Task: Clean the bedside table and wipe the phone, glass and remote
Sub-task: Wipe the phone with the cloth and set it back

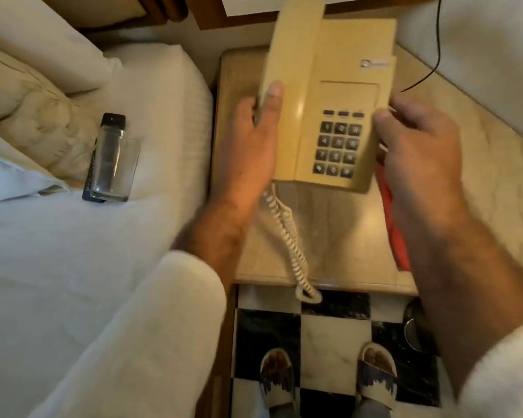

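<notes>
Phone (329, 95) above table (338, 230); glass (114, 167), remote (113, 119) on bed (73, 251).

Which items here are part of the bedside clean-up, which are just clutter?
Job items:
phone, gripped by left hand and right hand
red cloth in the right hand
bedside table
glass lying on the bed
remote under the glass

Lying about:
pillows
black cable
slippers

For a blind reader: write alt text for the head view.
Two hands hold a beige phone above a bedside table; the right hand also grips a red cloth. A glass lies on a remote on the bed.
</notes>
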A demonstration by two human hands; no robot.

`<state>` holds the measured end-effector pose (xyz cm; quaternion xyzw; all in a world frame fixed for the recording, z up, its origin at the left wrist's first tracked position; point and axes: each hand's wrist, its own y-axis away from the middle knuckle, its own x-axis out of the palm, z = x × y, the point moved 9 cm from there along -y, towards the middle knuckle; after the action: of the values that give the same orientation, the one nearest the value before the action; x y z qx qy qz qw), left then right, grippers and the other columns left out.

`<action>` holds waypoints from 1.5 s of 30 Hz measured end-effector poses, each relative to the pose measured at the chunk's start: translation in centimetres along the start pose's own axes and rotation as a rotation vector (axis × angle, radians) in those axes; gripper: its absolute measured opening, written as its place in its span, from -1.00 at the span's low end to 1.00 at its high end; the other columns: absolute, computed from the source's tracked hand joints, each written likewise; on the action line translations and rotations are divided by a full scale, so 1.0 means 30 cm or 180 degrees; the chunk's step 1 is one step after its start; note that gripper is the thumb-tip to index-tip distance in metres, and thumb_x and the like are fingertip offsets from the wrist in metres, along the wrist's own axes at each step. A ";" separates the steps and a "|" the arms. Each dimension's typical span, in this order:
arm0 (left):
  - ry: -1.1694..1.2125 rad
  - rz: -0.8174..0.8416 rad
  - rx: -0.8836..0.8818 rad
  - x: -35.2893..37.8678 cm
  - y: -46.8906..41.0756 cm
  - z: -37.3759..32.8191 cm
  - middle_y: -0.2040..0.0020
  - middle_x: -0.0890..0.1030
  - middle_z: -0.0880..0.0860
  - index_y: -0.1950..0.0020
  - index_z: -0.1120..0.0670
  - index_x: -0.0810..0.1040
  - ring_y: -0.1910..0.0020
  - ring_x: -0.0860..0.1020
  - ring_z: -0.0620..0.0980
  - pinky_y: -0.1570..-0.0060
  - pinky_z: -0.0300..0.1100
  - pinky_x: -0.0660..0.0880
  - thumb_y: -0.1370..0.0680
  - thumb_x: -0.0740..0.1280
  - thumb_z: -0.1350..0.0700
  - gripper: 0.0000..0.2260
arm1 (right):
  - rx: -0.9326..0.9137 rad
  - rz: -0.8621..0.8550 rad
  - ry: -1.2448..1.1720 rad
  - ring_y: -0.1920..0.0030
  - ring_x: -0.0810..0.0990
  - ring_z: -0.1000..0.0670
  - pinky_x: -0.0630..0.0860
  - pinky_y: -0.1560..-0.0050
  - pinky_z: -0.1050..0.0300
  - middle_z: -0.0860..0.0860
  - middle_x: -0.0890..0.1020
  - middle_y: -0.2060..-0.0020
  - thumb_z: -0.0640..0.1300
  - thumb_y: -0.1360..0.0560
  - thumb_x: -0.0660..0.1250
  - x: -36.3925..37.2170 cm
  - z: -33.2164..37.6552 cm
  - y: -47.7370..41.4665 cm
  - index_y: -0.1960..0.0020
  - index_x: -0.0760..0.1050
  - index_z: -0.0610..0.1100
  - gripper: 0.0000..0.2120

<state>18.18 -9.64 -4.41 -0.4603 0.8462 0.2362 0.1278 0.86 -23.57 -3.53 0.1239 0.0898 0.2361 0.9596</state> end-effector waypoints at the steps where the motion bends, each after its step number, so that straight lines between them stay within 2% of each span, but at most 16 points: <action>1: 0.0008 -0.0047 -0.0062 -0.012 -0.047 0.020 -0.03 0.72 -0.09 -0.28 -0.05 0.57 0.04 0.72 -0.16 0.02 -0.10 0.70 -0.69 0.16 -0.30 -0.60 | -0.0038 0.0134 0.0127 -0.11 0.75 0.10 0.69 -0.20 -0.08 0.11 0.78 -0.07 -0.20 -0.66 0.26 0.045 -0.003 -0.046 -0.23 0.71 0.04 -0.69; 4: -0.0107 -0.0108 -0.0287 -0.051 -0.161 0.119 -0.13 0.70 -0.05 -0.38 0.01 0.55 -0.06 0.71 -0.10 0.03 -0.17 0.66 -0.71 0.12 -0.28 -0.53 | 0.0157 0.0548 0.0353 -0.07 0.75 0.14 0.71 -0.13 0.07 0.12 0.76 -0.08 -0.24 -0.68 0.26 0.183 -0.074 -0.163 -0.29 0.68 0.01 -0.68; 8: -0.0121 -0.0132 -0.0521 -0.074 -0.265 0.252 -0.20 0.69 0.03 -0.42 0.08 0.54 -0.13 0.69 0.00 -0.13 -0.05 0.67 -0.73 0.10 -0.25 -0.50 | 0.0550 0.0923 0.0531 0.08 0.69 0.23 0.59 0.28 0.42 0.15 0.72 -0.02 -0.30 -0.67 0.25 0.326 -0.188 -0.229 -0.39 0.62 -0.03 -0.63; 12: -0.0208 -0.0110 -0.0686 -0.061 -0.311 0.333 -0.28 0.66 0.07 -0.48 0.09 0.51 -0.21 0.66 0.05 -0.29 0.04 0.62 -0.73 0.08 -0.26 -0.46 | 0.0571 0.0952 0.0770 -0.16 0.70 0.07 0.66 -0.09 0.23 0.03 0.73 -0.20 -0.30 -0.66 0.27 0.394 -0.259 -0.271 -0.37 0.63 -0.05 -0.65; 17: -0.0692 -0.0303 -0.0667 -0.032 -0.338 0.357 -0.46 0.55 0.12 -0.55 0.11 0.44 -0.41 0.54 0.12 -0.43 0.02 0.48 -0.74 0.03 -0.27 -0.42 | 0.0194 0.0949 0.1264 -0.19 0.59 0.14 0.50 -0.08 0.43 0.05 0.69 -0.29 -0.29 -0.66 0.29 0.389 -0.255 -0.283 -0.41 0.60 -0.06 -0.63; 20: -0.1359 -0.0598 -0.0692 -0.054 -0.328 0.326 -0.54 0.44 0.20 -0.60 0.11 0.39 -0.52 0.43 0.19 -0.52 0.01 0.36 -0.74 0.03 -0.25 -0.41 | -0.0078 0.1032 0.1452 -0.12 0.57 0.19 0.49 -0.21 0.35 0.13 0.68 -0.16 -0.24 -0.65 0.34 0.329 -0.216 -0.266 -0.39 0.60 -0.09 -0.67; 21: -0.1634 -0.0826 -0.0591 -0.073 -0.301 0.295 -0.57 0.40 0.20 -0.62 0.11 0.35 -0.55 0.39 0.19 -0.53 0.00 0.30 -0.74 0.06 -0.24 -0.42 | -0.0154 0.0912 0.1483 -0.09 0.57 0.19 0.50 -0.26 0.30 0.13 0.67 -0.10 -0.21 -0.65 0.36 0.269 -0.209 -0.252 -0.37 0.61 -0.11 -0.70; 23: -0.1702 -0.1192 0.0065 -0.066 -0.203 0.194 -0.58 0.38 0.18 -0.62 0.16 0.32 -0.57 0.36 0.13 -0.55 -0.06 0.25 -0.74 0.14 -0.17 -0.44 | -0.0229 0.0402 0.1747 -0.27 0.58 0.09 0.43 -0.41 0.22 0.05 0.65 -0.25 -0.13 -0.65 0.36 0.072 -0.212 -0.214 -0.41 0.59 -0.10 -0.67; 26: -0.0891 -0.0579 0.0678 0.116 -0.035 0.134 -0.39 0.57 0.13 -0.54 0.17 0.42 -0.37 0.55 0.06 -0.43 0.02 0.48 -0.71 0.27 -0.04 -0.55 | 0.0108 -0.0508 0.2671 -0.51 0.40 -0.17 0.24 -0.52 0.10 -0.17 0.50 -0.47 -0.05 -0.60 0.39 -0.290 -0.280 -0.134 -0.52 0.47 -0.15 -0.49; 29: -0.0991 0.0646 0.0307 0.425 0.130 0.194 -0.31 0.63 0.03 -0.53 0.04 0.43 -0.24 0.62 0.01 -0.30 0.06 0.57 -0.67 0.35 -0.04 -0.56 | 0.0810 -0.0425 0.2953 -0.48 0.40 -0.32 0.35 -0.46 -0.11 -0.27 0.45 -0.46 0.13 -0.52 0.49 -0.438 -0.395 -0.068 -0.46 0.45 -0.23 -0.34; 32: -0.1193 0.0966 0.0273 0.615 0.256 0.224 -0.35 0.60 0.01 -0.56 0.03 0.39 -0.30 0.60 0.02 -0.29 0.01 0.56 -0.65 0.37 -0.13 -0.47 | 0.0914 -0.0039 0.2503 -0.22 0.65 -0.24 0.51 -0.15 0.00 -0.16 0.66 -0.24 0.07 -0.55 0.49 -0.400 -0.442 -0.045 -0.36 0.55 -0.15 -0.53; 34: -0.1162 0.0722 0.0355 0.652 0.286 0.213 -0.34 0.60 0.02 -0.53 0.04 0.40 -0.30 0.58 0.03 -0.24 -0.03 0.55 -0.66 0.32 -0.17 -0.50 | 0.1121 0.0063 0.1794 -0.05 0.73 -0.19 0.55 0.04 0.09 -0.08 0.76 -0.03 -0.04 -0.56 0.48 -0.369 -0.456 -0.047 -0.16 0.66 -0.08 -0.79; 36: -0.0904 0.0496 0.0231 0.641 0.300 0.208 -0.45 0.52 0.04 -0.60 0.02 0.33 -0.41 0.50 0.03 -0.35 -0.07 0.49 -0.69 0.22 -0.22 -0.46 | 0.1423 0.0244 0.0770 0.05 0.79 -0.10 0.64 0.21 0.18 -0.01 0.80 0.13 -0.15 -0.56 0.47 -0.318 -0.471 -0.034 -0.05 0.70 -0.07 -0.91; 40: 0.0128 0.0191 0.0370 0.510 0.302 0.137 -0.62 0.33 -0.02 -0.68 -0.11 0.23 -0.55 0.36 -0.10 -0.40 -0.33 0.39 -0.66 0.19 -0.24 -0.40 | 0.1174 0.0946 -0.0445 0.08 0.78 0.00 0.71 0.08 0.19 -0.03 0.79 0.10 -0.33 -0.57 0.39 -0.099 -0.367 0.016 -0.15 0.67 -0.15 -0.80; 43: 0.0601 -0.0185 0.0708 0.314 0.227 0.089 -0.57 0.43 0.04 -0.68 -0.02 0.27 -0.50 0.47 -0.08 -0.44 -0.10 0.51 -0.64 0.28 -0.14 -0.38 | 0.1066 0.1759 -0.1275 0.00 0.66 -0.03 0.61 -0.03 0.07 -0.10 0.70 -0.04 -0.36 -0.53 0.25 0.102 -0.256 0.039 -0.29 0.60 -0.20 -0.64; 45: 0.0566 -0.0457 0.0749 0.156 0.121 0.093 -0.57 0.44 0.01 -0.68 -0.03 0.27 -0.50 0.48 -0.09 -0.43 0.00 0.52 -0.66 0.31 -0.05 -0.41 | 0.1081 0.2408 -0.1711 -0.07 0.61 0.00 0.58 -0.07 0.09 -0.10 0.64 -0.18 -0.24 -0.46 0.22 0.235 -0.173 0.037 -0.40 0.53 -0.23 -0.49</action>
<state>12.59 -9.86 -7.80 -0.5204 0.8409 0.0841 0.1220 5.34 -18.25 -8.97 0.3590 -0.1750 0.5096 0.7621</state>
